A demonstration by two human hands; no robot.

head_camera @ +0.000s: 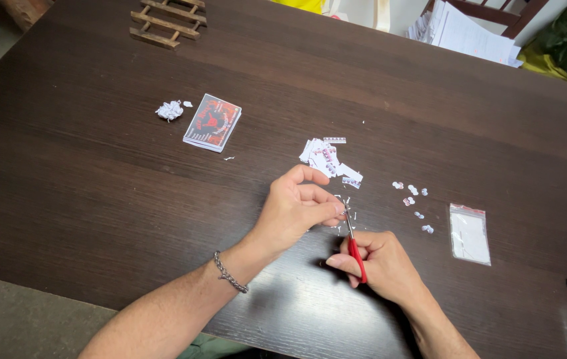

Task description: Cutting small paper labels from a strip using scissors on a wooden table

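head view: right hand (380,266) grips small red-handled scissors (354,247), left hand (296,213) pinches a tiny paper bit; cut white pieces (411,193) lie right of the scissors, uncut paper strips (328,159) above.

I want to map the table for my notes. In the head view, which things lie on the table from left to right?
Crumpled paper ball → stack of red-and-black cards → pile of cut paper strips → small cut-out pieces → clear zip bag.
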